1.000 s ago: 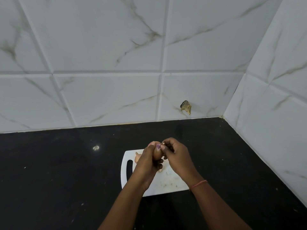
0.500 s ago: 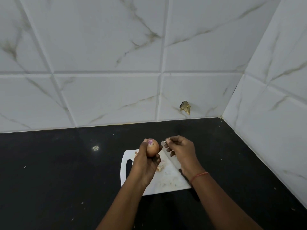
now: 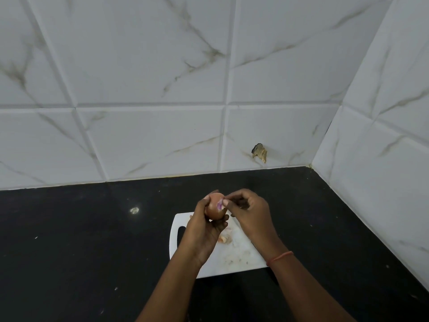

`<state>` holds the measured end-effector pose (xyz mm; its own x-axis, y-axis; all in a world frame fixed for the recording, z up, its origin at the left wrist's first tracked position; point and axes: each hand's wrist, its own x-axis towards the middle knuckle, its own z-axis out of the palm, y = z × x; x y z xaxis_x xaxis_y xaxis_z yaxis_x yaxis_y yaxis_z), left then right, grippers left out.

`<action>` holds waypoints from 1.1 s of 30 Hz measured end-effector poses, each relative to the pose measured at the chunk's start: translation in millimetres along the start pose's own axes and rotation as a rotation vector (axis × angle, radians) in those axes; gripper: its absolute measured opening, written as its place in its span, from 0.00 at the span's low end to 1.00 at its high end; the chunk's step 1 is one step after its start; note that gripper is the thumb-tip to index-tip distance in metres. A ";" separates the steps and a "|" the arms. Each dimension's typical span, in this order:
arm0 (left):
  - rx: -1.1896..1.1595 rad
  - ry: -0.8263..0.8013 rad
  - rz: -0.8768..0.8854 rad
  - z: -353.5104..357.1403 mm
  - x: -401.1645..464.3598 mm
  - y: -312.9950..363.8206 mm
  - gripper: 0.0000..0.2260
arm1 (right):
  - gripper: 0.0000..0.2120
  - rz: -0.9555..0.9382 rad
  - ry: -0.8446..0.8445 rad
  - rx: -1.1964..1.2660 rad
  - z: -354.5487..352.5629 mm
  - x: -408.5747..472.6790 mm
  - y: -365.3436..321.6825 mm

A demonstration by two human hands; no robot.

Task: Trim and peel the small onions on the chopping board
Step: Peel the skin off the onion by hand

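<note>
Your left hand holds a small onion in its grip above the white chopping board on the black counter, while your right hand pinches skin at its top. A purple patch shows, but most brown skin remains, so peeling looks barely begun; scraps lie on the board.

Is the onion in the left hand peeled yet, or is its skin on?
Mostly unpeeled: the onion in the left hand is brown-skinned, with one purple patch bared where the right hand picks at it.
</note>
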<state>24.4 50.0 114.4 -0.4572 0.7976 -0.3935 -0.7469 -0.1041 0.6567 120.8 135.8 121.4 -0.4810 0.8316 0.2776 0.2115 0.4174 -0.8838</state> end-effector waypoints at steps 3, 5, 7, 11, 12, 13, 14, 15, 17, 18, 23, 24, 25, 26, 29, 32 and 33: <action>-0.001 -0.003 0.023 0.7 -0.5 0.5 0.14 | 0.05 -0.040 0.042 -0.036 -1.3 -2.4 -0.5; 0.010 -0.019 0.054 1.7 -2.2 0.5 0.12 | 0.06 -0.086 0.051 -0.053 -0.7 -4.7 -0.3; 0.017 -0.027 0.076 3.6 -3.8 -0.3 0.12 | 0.07 -0.116 0.060 -0.060 0.2 -6.2 -1.2; 0.063 -0.010 0.094 5.3 -2.8 -4.4 0.14 | 0.08 -0.170 0.076 -0.124 1.6 -4.1 -0.3; 0.087 -0.008 0.103 5.2 -2.8 -5.0 0.14 | 0.08 -0.182 0.074 -0.149 1.6 -3.4 -0.3; 0.120 -0.008 0.111 4.8 -2.2 -5.1 0.14 | 0.08 -0.189 0.069 -0.170 1.5 -2.4 -0.3; 0.154 -0.006 0.119 4.1 -1.5 -5.0 0.14 | 0.08 -0.192 0.059 -0.187 1.1 -1.3 0.1; 0.174 -0.005 0.128 3.6 -1.6 -4.5 0.13 | 0.08 -0.191 0.045 -0.200 0.7 0.2 0.4; 0.175 -0.013 0.132 3.5 -1.8 -4.2 0.13 | 0.07 -0.198 0.009 -0.225 -0.7 3.0 -0.2; 0.159 -0.019 0.126 3.8 -2.2 -4.0 0.13 | 0.06 -0.210 -0.011 -0.240 -1.2 4.4 -1.2; 0.050 -0.029 0.048 4.7 -5.9 -0.3 0.15 | 0.02 -0.132 -0.134 -0.285 -3.4 11.3 -5.3; 0.025 -0.031 0.036 4.3 -5.7 1.1 0.16 | 0.02 -0.091 -0.149 -0.241 -3.6 12.0 -5.7; 0.003 -0.035 0.023 3.7 -5.9 2.3 0.17 | 0.01 -0.033 -0.156 -0.169 -4.0 12.9 -6.3; -0.012 -0.041 0.009 3.3 -6.0 3.4 0.18 | 0.02 0.045 -0.158 -0.067 -4.9 14.0 -6.5; -0.069 -0.059 -0.025 2.2 -8.1 6.9 0.19 | 0.05 0.355 -0.102 0.212 -8.7 15.8 -5.7; -0.116 -0.057 -0.049 0.3 -8.8 8.9 0.17 | 0.04 0.423 0.021 0.076 -16.2 14.7 3.6; -0.119 -0.056 -0.056 -0.2 -8.6 9.3 0.17 | 0.05 0.384 0.038 0.029 -17.8 13.1 6.9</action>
<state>21.2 42.0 123.9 -0.3879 0.8355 -0.3891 -0.8239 -0.1251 0.5527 131.1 156.1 125.6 -0.3394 0.9386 -0.0621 0.3454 0.0629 -0.9363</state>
